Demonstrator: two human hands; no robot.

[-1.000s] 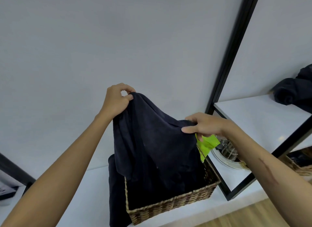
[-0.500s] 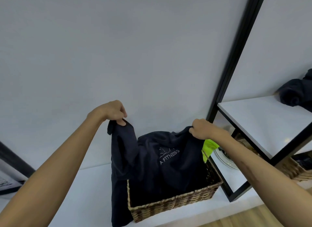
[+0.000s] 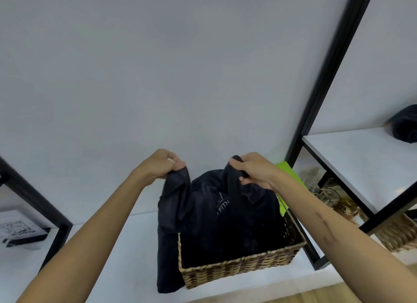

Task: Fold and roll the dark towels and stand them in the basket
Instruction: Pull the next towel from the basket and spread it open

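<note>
Towel (image 3: 216,214) of dark cloth hangs between my two hands above the wicker basket (image 3: 237,269), its lower part sunk inside the basket and one fold spilling over the basket's left wall down onto the white bench (image 3: 126,253). My left hand (image 3: 161,165) has a clenched grip on one top corner; my right hand (image 3: 252,170) has its grip closed round the other corner, thumb pinching the cloth. Pale lettering shows on the towel's front, partly creased out of sight. Just behind my right wrist I see a bright green sheet (image 3: 291,178), its lower part hidden by my arm. To the right, a black-framed shelf (image 3: 352,158) stands close against the basket's corner; another dark towel (image 3: 404,126) lies on its white top, and glassware (image 3: 327,195) sits underneath. A printed card (image 3: 20,229) lies far left
</note>
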